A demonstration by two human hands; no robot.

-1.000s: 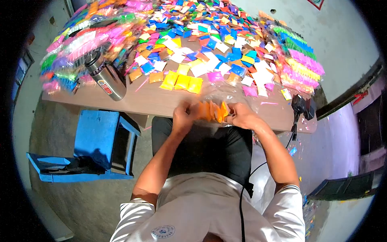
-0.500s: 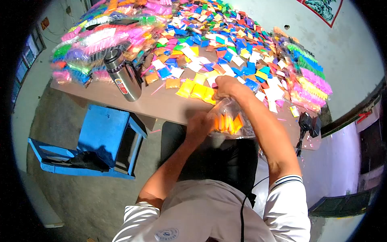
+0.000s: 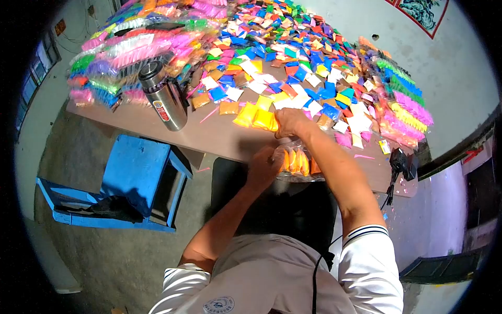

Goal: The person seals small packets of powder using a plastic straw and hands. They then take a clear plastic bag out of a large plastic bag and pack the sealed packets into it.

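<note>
My left hand (image 3: 263,166) is closed on the edge of a clear plastic bag (image 3: 300,177) at the table's front edge. Inside the bag, several orange packets (image 3: 294,161) stand side by side. Above the bag, my right hand (image 3: 291,124) has its fingers closed at the right end of a yellow packet (image 3: 265,121). Another yellow packet (image 3: 244,114) lies just left of it, overlapping. My right forearm hides part of the bag's right side.
Loose coloured packets (image 3: 293,55) cover much of the table (image 3: 219,138). Bagged packets are piled at left (image 3: 141,47) and right (image 3: 402,107). A steel thermos (image 3: 166,102) stands at the front left, a black adapter (image 3: 400,161) at right. A blue chair (image 3: 133,162) stands on the floor.
My right hand has shifted slightly down and left at the yellow packets. The bag now shows the orange packets more upright and spread. My left hand keeps its hold on the bag.
</note>
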